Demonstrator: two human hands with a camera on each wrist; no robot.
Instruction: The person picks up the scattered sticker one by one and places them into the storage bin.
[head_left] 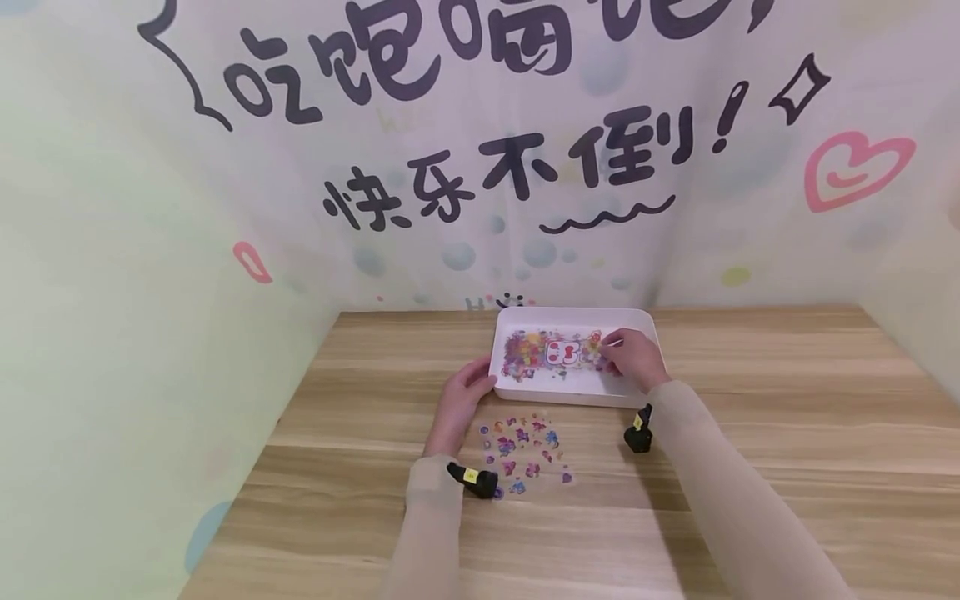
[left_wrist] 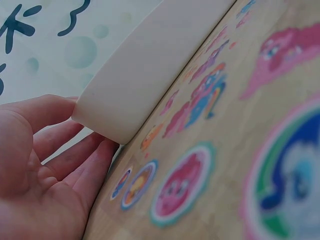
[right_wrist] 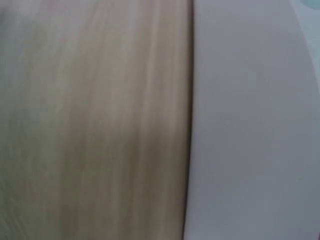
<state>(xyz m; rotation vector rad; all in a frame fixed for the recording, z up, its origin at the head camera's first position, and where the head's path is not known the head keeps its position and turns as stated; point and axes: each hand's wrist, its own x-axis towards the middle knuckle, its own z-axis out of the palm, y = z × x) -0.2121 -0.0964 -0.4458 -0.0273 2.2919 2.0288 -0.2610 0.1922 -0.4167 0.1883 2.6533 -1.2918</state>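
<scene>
A shallow white tray [head_left: 570, 398] stands toward the back of the table. In it lie many small colourful stickers [head_left: 517, 358] and a white cartoon face with a red bow [head_left: 562, 352]. My left hand [head_left: 461, 400] grips the tray's near left corner; in the left wrist view the thumb meets the corner and the other fingers [left_wrist: 75, 160] run behind it. Over the tray's right part, my right hand [head_left: 633, 357] has curled fingers, seeming to pinch a small sticker [head_left: 596, 337] at the tips. The right wrist view shows only the tray's wall [right_wrist: 255, 125] and table.
Several loose cartoon stickers [head_left: 522, 435], ponies and round ones, lie spread on the wooden table [head_left: 337, 500] in front of the tray. A printed cloth wall [head_left: 450, 275] rises behind the table. A black wrist device [head_left: 480, 482] sits on the left sleeve.
</scene>
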